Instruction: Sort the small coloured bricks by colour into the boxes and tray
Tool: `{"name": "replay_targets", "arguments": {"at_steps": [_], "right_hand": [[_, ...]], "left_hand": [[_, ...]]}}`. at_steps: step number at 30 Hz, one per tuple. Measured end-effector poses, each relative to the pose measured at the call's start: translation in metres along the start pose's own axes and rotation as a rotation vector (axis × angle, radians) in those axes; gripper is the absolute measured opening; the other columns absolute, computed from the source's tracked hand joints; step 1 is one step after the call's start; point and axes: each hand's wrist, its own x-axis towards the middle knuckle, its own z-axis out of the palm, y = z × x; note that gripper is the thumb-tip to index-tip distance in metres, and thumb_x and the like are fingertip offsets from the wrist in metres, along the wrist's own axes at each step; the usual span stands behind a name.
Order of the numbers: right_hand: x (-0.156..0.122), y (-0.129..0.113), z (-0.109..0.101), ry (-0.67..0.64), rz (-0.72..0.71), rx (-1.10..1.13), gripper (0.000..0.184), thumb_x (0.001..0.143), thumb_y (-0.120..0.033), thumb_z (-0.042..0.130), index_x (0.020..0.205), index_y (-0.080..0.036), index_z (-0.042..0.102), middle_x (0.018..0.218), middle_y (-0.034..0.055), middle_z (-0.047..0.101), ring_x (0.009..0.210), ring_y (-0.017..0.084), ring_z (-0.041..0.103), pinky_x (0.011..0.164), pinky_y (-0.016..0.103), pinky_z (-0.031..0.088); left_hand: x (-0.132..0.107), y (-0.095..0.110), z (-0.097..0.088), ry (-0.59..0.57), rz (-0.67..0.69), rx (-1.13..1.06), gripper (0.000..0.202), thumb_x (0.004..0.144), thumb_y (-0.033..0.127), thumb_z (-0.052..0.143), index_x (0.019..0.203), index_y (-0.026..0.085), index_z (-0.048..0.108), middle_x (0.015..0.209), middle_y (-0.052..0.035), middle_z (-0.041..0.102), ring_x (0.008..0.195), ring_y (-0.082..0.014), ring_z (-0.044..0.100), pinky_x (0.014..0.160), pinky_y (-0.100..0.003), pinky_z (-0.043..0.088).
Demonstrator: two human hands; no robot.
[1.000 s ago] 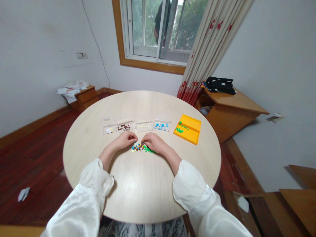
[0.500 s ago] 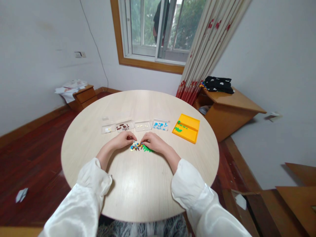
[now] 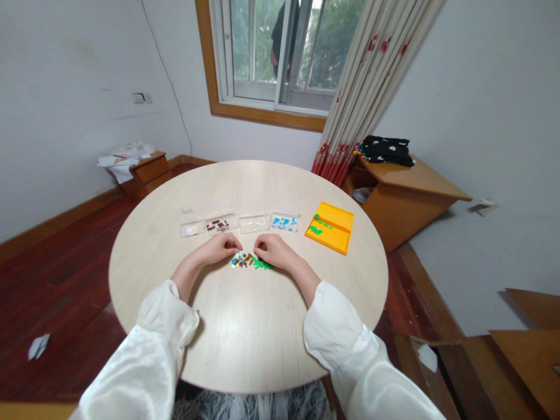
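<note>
The left hand (image 3: 221,248) and right hand (image 3: 275,251) bend with fingers curled, any grip too small to tell, at the colourful pile (image 3: 241,261) well inside the round table's (image 3: 245,332) near edge.

This looks like a room in a home, and a plainly furnished one. The floor (image 3: 56,256) is dark reddish wood boards, edged by a brown wooden baseboard (image 3: 65,217) under white, slightly marked walls (image 3: 79,52). A sliding window (image 3: 258,46) in a wooden surround (image 3: 271,116) looks onto greenery (image 3: 335,52), and a long pale curtain (image 3: 371,76) with red flowers hangs beside it. Papers (image 3: 126,153) lie on a small wooden drawer unit (image 3: 151,174), and dark folded cloth (image 3: 388,151) sits on a wooden cabinet (image 3: 402,201). A wall socket (image 3: 142,98), a loose cable (image 3: 164,55) and the round, pale tabletop (image 3: 245,332) suit a household too.
</note>
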Motion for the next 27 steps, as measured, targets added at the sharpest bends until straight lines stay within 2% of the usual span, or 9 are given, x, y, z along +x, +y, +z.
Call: {"name": "replay_targets", "arguments": {"at_steps": [5,9,13,16,22,27], "right_hand": [[0.0,0.001,0.0,0.049,0.026,0.069,0.01,0.069,-0.005,0.056,0.064,-0.013,0.06,0.057,-0.0021,0.058,0.056,0.008,0.05,0.058,0.018,0.036],[0.002,0.004,0.0,0.073,-0.013,0.06,0.011,0.069,-0.004,0.054,0.068,-0.013,0.061,0.061,-0.0017,0.059,0.059,0.008,0.05,0.059,0.018,0.037],[0.005,0.012,0.002,0.17,-0.08,0.019,0.018,0.075,-0.005,0.05,0.083,-0.013,0.063,0.077,0.0033,0.064,0.072,0.011,0.055,0.07,0.022,0.041],[0.008,0.02,-0.002,0.261,-0.082,-0.022,0.019,0.077,-0.006,0.048,0.084,-0.014,0.064,0.083,0.006,0.064,0.081,0.014,0.056,0.077,0.026,0.041],[0.006,0.037,-0.022,0.466,0.024,-0.051,0.023,0.078,-0.007,0.044,0.083,-0.016,0.064,0.087,0.0066,0.064,0.084,0.017,0.056,0.079,0.029,0.041],[0.001,0.049,-0.035,0.579,0.186,-0.216,0.025,0.078,-0.008,0.041,0.084,-0.015,0.064,0.089,0.0091,0.064,0.089,0.021,0.055,0.082,0.033,0.037]], "left_hand": [[0.001,0.001,0.0,0.0,-0.013,0.013,0.021,0.066,0.022,0.05,0.073,0.011,0.067,0.068,-0.0039,0.062,0.06,-0.0121,0.049,0.058,-0.023,0.038],[0.003,0.001,0.001,0.007,-0.022,0.014,0.019,0.067,0.024,0.051,0.073,0.012,0.066,0.067,-0.0034,0.062,0.06,-0.0126,0.05,0.058,-0.024,0.039],[0.004,0.0,0.001,0.039,-0.035,-0.024,0.018,0.068,0.027,0.053,0.072,0.013,0.064,0.072,-0.0048,0.065,0.067,-0.0149,0.054,0.065,-0.027,0.042],[0.004,0.001,0.002,0.052,-0.047,-0.033,0.018,0.069,0.027,0.053,0.072,0.013,0.063,0.071,-0.0049,0.065,0.066,-0.015,0.054,0.066,-0.027,0.043],[0.003,0.004,0.002,0.071,-0.05,-0.02,0.016,0.068,0.025,0.053,0.072,0.014,0.064,0.07,-0.0042,0.065,0.066,-0.0144,0.054,0.064,-0.026,0.043],[0.004,0.002,0.003,0.075,-0.053,0.007,0.018,0.069,0.025,0.051,0.073,0.013,0.065,0.072,-0.0055,0.065,0.066,-0.0143,0.054,0.065,-0.027,0.042]]}}
